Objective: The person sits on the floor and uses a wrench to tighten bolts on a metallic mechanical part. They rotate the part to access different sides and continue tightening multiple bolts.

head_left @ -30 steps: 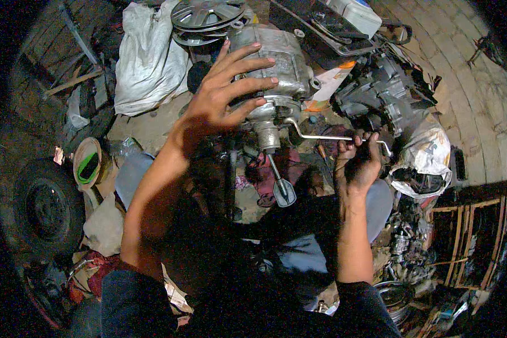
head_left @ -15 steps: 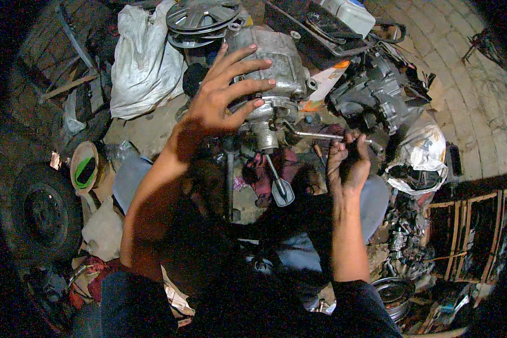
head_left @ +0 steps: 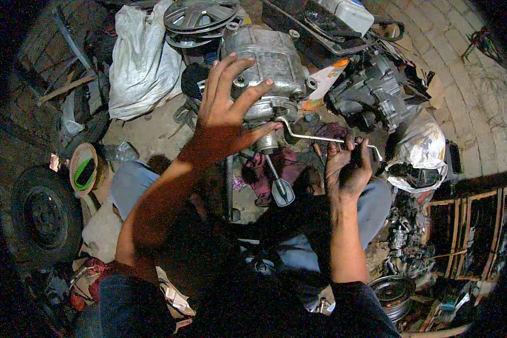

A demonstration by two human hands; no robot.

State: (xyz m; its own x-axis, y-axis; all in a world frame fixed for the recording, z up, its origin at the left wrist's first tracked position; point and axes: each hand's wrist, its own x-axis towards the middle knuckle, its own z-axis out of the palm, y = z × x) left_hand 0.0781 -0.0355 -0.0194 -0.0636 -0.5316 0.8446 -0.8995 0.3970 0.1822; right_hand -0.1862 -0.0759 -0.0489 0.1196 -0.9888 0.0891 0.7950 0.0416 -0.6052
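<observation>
A grey metal gearbox housing (head_left: 267,62) stands upright in front of me. My left hand (head_left: 222,115) is open, its fingers spread along the housing's left side. Its thumb reaches to the head of a shiny offset wrench (head_left: 315,137) at the lower collar. My right hand (head_left: 349,169) is closed on the wrench's shaft near its far end, and the bent tip pokes out past the fingers to the right. Below the collar, a thin rod ends in a clear-edged, dark-centred paddle-shaped piece (head_left: 283,191). Whether the wrench head sits on a bolt is hard to see.
Another gearbox casing (head_left: 369,93) lies to the right, beside a white plastic bag (head_left: 419,149). Behind are a white sack (head_left: 141,62), wheel covers (head_left: 200,16) and a black tray (head_left: 298,28). A tyre (head_left: 45,208) lies left. Red cloth (head_left: 270,174) is beneath the housing.
My left hand has slid lower on the housing, its thumb now at the wrench head. The wrench has turned slightly in my right hand, showing its bent end more clearly.
</observation>
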